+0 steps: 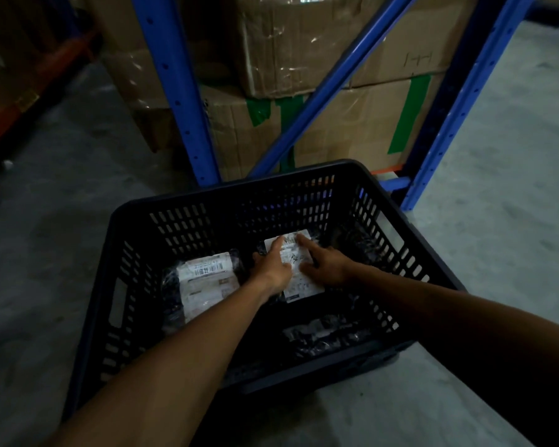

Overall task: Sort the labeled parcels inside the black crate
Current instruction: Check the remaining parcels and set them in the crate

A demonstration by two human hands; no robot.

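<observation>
Head view: black crate [133, 240] stands on the grey concrete floor [46, 221], in front of a blue rack [175, 91] loaded with cardboard boxes [304, 43]. Both my arms reach down into the crate. My left hand [271, 269] lies flat on the left edge of a parcel with a white label [299, 279] near the far middle of the crate floor; its fingers are stretched forward and slightly apart, not pinching anything. My right hand [325, 264] rests on the right side of the same label, fingers spread, forefinger pointing toward the label's far corner. A second labelled parcel [204, 282], barcode uppermost, lies to the left, just beside my left wrist, untouched. Dark plastic-wrapped bags [323, 333] lie toward the near right corner; lighting is too dim to read any label text.
</observation>
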